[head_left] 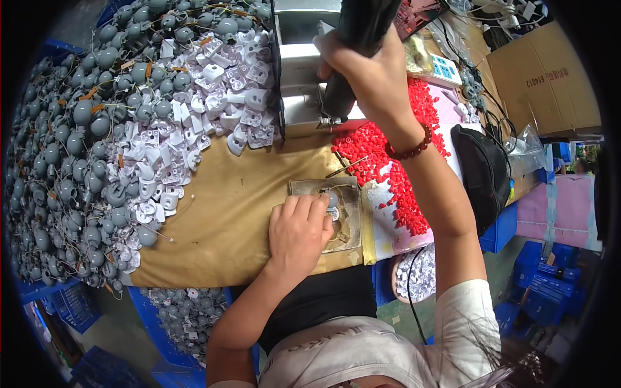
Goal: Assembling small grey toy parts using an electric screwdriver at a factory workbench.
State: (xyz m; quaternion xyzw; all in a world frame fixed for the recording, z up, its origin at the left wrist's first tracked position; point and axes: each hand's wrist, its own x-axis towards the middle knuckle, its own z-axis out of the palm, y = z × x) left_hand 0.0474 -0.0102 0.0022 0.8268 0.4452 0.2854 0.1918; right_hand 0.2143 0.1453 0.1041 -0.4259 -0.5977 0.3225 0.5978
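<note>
My left hand (pixel 299 231) rests at the left edge of a shallow square fixture (pixel 354 194). Its fingers are bent together over a small grey rounded part (pixel 332 199) with a white piece (pixel 334 213) beside it; the fingertips partly hide both. Farther off, my raised right hand (pixel 372 74) is closed round a thick black electric screwdriver (pixel 364 26). The tool's lower end (pixel 336 103) hangs beside a metal-and-white machine (pixel 301 74). Its tip cannot be made out clearly.
Grey round parts with wires (pixel 71 142) and white plastic pieces (pixel 187 119) are heaped at left. Small red parts (pixel 369 152) lie at right, near a black pouch (pixel 480 174) and a cardboard box (pixel 546 81). A blue bin (pixel 152 323) stands below the table edge.
</note>
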